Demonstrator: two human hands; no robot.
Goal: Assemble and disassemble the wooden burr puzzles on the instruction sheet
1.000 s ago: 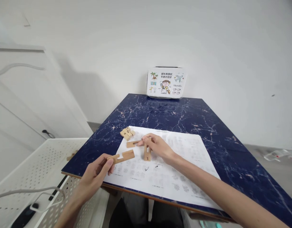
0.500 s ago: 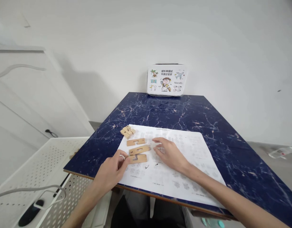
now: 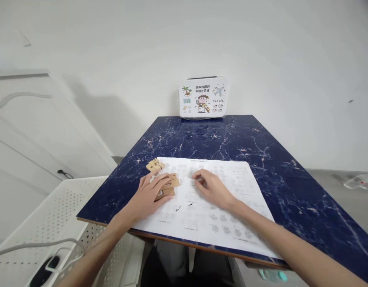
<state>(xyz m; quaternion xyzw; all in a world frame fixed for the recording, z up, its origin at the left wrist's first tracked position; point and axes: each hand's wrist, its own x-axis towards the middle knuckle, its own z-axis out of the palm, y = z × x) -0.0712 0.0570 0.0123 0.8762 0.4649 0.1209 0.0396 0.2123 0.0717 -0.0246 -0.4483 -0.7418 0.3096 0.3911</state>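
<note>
My left hand lies over the flat wooden puzzle pieces with its fingers spread and stretched out. Its fingers cover much of the pieces, which sit close together on a white printed sheet; some have cut-out slots. Just beyond the fingertips, a small cluster of wooden pieces rests at the sheet's far left corner. To the right, my right hand is on the sheet, fingers curled in toward the thumb, apart from the wooden pieces. Nothing shows in its fingers.
A white case with cartoon prints stands at the back of the blue marbled table, against the wall. Left of the table is a white perforated rack with a cable. Two small dark marks show on the sheet.
My left hand has let go of the nearest piece's left end and spread over the pieces, which now lie closer together. The fingers of my right hand have curled in. The view has shifted slightly.
</note>
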